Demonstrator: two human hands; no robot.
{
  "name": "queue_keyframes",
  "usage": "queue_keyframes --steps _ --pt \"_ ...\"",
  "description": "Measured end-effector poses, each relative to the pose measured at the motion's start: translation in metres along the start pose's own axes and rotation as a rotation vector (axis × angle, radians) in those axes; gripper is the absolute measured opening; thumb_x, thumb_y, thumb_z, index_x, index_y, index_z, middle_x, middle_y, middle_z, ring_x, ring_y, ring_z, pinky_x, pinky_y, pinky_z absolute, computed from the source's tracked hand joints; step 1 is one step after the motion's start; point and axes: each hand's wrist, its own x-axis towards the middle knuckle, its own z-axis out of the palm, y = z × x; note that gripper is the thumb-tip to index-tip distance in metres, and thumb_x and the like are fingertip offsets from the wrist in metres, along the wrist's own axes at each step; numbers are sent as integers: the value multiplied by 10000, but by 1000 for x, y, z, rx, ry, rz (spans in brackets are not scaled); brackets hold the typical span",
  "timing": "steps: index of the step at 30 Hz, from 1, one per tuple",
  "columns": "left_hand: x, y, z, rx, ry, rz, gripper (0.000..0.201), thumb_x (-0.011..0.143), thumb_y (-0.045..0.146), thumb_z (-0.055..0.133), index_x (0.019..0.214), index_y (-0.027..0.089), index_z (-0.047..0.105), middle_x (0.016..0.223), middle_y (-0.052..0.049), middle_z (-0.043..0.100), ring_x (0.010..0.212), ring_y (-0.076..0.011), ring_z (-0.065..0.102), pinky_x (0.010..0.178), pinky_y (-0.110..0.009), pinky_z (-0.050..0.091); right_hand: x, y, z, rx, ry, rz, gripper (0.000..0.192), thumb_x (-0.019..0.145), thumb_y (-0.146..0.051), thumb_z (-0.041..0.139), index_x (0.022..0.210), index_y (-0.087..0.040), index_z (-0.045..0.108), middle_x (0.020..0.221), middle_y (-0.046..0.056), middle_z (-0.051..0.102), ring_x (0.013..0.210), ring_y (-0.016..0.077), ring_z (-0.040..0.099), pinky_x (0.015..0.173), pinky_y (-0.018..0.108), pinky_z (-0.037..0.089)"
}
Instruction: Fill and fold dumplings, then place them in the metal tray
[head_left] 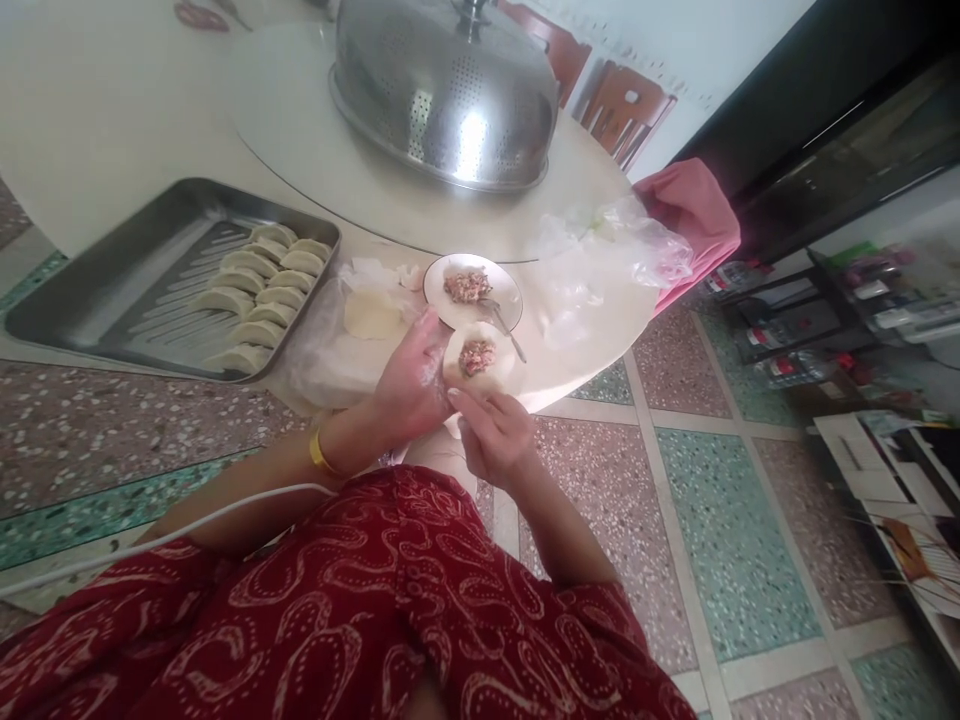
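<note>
A round dumpling wrapper [498, 372] with a mound of minced filling [477, 357] at its middle lies across my hands, above the table's near edge. My left hand [414, 382], dusted with flour, supports the wrapper from its left side. The fingers of my right hand [495, 432] are closed at the wrapper's lower edge. Just beyond is a white plate [442, 282] with more filling and a spoon [510, 330] resting on it. Flat wrappers [373, 315] lie on a plastic bag left of the plate.
A metal tray [150, 250] at left holds two rows of folded dumplings [259, 265]. A large perforated metal dome cover [450, 100] stands on the table's raised round glass. Crumpled clear plastic [581, 290] and a pink cloth [694, 215] lie at right.
</note>
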Motion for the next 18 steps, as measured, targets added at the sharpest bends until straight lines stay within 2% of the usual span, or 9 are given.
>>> queue_keyframes --steps 2,5,7,9,11,14,18 --pt "0 1 -1 7 -6 -53 644 922 645 304 1107 140 657 951 -139 711 1101 -335 629 881 -432 549 -4 2 -1 1 11 -6 585 890 -79 501 1437 -272 425 1175 46 743 700 162 624 520 314 501" --pt "-3 4 -2 51 11 -56 572 892 625 386 1060 149 656 916 -124 706 1087 -332 631 853 -445 547 -15 10 -4 -56 193 10 585 877 -73 532 1371 -381 480 1156 -9 733 709 158 592 502 296 488" --pt "-5 5 -2 69 -4 -63 511 884 590 420 1012 155 656 922 -116 705 1072 -314 640 844 -430 547 -22 17 -7 -162 273 63 617 838 -75 601 1356 -392 492 1258 2 671 874 198 594 604 334 536" --pt "-6 4 -3 58 -21 -101 451 888 541 435 964 157 658 918 -108 705 1033 -293 657 823 -406 552 -25 23 -10 -245 267 96 620 806 -107 659 1342 -377 501 1409 14 547 1054 246 557 745 404 559" --pt "-8 2 -3 54 -30 -146 402 890 494 455 935 153 663 885 -102 703 951 -276 678 777 -387 555 -25 27 -11 -268 243 80 552 800 -162 681 1292 -360 529 1478 11 452 1148 271 517 833 445 553" --pt "-8 -3 -5 62 -24 -159 333 887 426 498 935 148 675 855 -98 702 875 -258 690 753 -373 555 -21 29 -8 -262 240 51 418 803 -213 684 1180 -354 575 1413 19 474 1165 267 499 860 443 550" --pt "-7 -10 -11 123 -21 -79 271 849 342 583 977 134 702 910 -113 715 951 -268 683 838 -388 562 -15 28 -3 -280 290 23 298 797 -224 704 1040 -368 610 1258 13 550 1142 237 493 833 394 528"
